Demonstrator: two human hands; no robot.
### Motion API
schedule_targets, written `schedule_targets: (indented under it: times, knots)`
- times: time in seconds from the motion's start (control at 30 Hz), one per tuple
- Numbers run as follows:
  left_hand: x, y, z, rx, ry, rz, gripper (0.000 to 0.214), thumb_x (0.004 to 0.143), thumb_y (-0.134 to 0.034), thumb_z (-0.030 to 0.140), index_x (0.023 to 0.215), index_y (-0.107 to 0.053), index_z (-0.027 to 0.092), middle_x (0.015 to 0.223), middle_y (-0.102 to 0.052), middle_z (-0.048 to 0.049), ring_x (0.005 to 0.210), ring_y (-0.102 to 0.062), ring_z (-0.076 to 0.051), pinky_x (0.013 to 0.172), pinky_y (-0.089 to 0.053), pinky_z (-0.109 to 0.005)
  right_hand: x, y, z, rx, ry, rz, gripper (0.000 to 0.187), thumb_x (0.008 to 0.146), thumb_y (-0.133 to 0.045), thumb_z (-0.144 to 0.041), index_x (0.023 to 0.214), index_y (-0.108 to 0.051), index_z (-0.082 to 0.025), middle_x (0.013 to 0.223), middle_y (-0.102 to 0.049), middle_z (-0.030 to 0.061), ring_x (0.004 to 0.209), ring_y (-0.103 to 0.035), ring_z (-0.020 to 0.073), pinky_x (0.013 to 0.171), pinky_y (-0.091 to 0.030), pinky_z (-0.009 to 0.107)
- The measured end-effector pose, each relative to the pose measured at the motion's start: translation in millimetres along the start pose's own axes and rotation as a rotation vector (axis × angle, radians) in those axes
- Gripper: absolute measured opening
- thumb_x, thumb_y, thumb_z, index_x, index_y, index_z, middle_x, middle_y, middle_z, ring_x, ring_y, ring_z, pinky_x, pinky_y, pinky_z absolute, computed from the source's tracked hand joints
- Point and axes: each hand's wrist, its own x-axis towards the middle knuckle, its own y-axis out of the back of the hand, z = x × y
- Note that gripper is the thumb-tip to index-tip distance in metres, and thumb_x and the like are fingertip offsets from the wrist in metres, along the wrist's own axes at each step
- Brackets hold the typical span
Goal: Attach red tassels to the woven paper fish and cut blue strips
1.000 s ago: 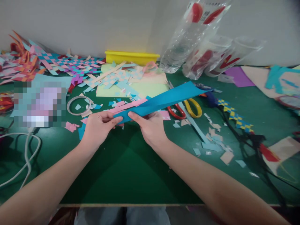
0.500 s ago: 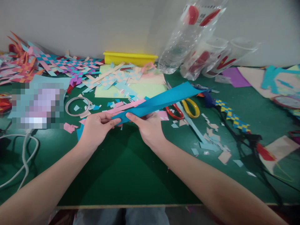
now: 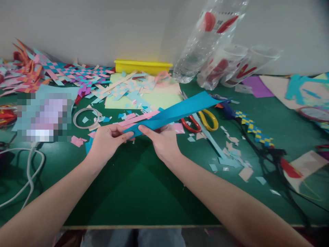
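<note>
A folded strip of blue paper (image 3: 177, 109) is held up over the table, slanting away to the upper right. My left hand (image 3: 109, 140) pinches its near left end between thumb and fingers. Close beside it, my right hand (image 3: 163, 139) grips the strip, thumb on top and fingers hidden beneath. Pink paper strips (image 3: 138, 117) show just behind the blue paper. To the right of my right hand lie scissors with a red and a yellow handle loop (image 3: 208, 120), partly covered by the strip's far end.
A roll of tape (image 3: 86, 118) and small paper scraps lie on the green table (image 3: 136, 192). Woven paper pieces (image 3: 74, 70) and a yellow box (image 3: 142, 67) are at the back. A plastic bottle (image 3: 205, 41) and cups (image 3: 253, 63) stand right, near a glue gun (image 3: 226, 106) with a black cord.
My hands and the blue paper stay in almost the same pose. The whole view has shifted slightly, with the background a little lower in the picture.
</note>
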Motion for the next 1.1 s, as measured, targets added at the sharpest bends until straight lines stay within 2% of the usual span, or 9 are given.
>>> schedule_targets:
  times: [0.17,0.3,0.4,0.6,0.87,1.1]
  knots:
    - [-1,1.3,0,-0.022,-0.036,-0.099,0.028,0.070,-0.077,0.038,0.087,-0.071,0.018,0.079,-0.075,-0.0049,0.075,-0.071,-0.020,0.070,-0.056,-0.029,-2,2,-3,-0.103,0.056,-0.017,0.021,0.062,-0.081,-0.037,0.063,-0.065,-0.023,0.064,-0.067,-0.0023,0.066,-0.064,0.0183,0.069,-0.058,0.039]
    - [-1,2.0,1,0.106,-0.068,-0.121,0.021,0.072,-0.075,0.039,0.076,-0.073,0.019,0.073,-0.074,-0.0036,0.069,-0.069,-0.017,0.066,-0.054,-0.026,-3,3,-3,-0.144,0.047,-0.058,0.022,0.063,-0.081,-0.039,0.062,-0.066,-0.023,0.062,-0.067,-0.0018,0.059,-0.062,0.0168,0.062,-0.057,0.036]
    - [-1,1.9,3,0.115,-0.051,-0.119,0.020,0.073,-0.074,0.038,0.073,-0.072,0.019,0.070,-0.074,-0.0040,0.064,-0.068,-0.016,0.060,-0.053,-0.025,-3,3,-2,-0.139,0.026,-0.060,0.024,0.062,-0.081,-0.039,0.059,-0.064,-0.022,0.060,-0.066,-0.0018,0.057,-0.061,0.0160,0.060,-0.056,0.035]
    - [0,2.8,1,0.106,-0.031,-0.106,0.017,0.074,-0.074,0.035,0.074,-0.072,0.018,0.068,-0.073,-0.0045,0.064,-0.069,-0.017,0.059,-0.053,-0.025,5,5,-1,-0.057,0.026,-0.033,0.025,0.064,-0.080,-0.038,0.058,-0.062,-0.022,0.060,-0.065,-0.0024,0.060,-0.062,0.0164,0.066,-0.058,0.038]
    - [8,15.0,1,0.168,-0.023,-0.076,0.016,0.074,-0.074,0.035,0.077,-0.074,0.019,0.067,-0.073,-0.0039,0.061,-0.067,-0.016,0.059,-0.054,-0.024,30,22,2,0.147,0.061,0.073,0.023,0.064,-0.082,-0.037,0.073,-0.069,-0.021,0.067,-0.067,-0.0017,0.066,-0.066,0.0173,0.065,-0.060,0.038]
    - [12,22.6,1,0.161,0.018,-0.082,0.016,0.073,-0.075,0.033,0.078,-0.074,0.018,0.068,-0.074,-0.0040,0.063,-0.068,-0.015,0.060,-0.055,-0.023,54,45,-2,0.227,0.135,0.217,0.027,0.067,-0.078,-0.045,0.078,-0.068,-0.023,0.080,-0.072,-0.0010,0.085,-0.070,0.0201,0.078,-0.060,0.039]
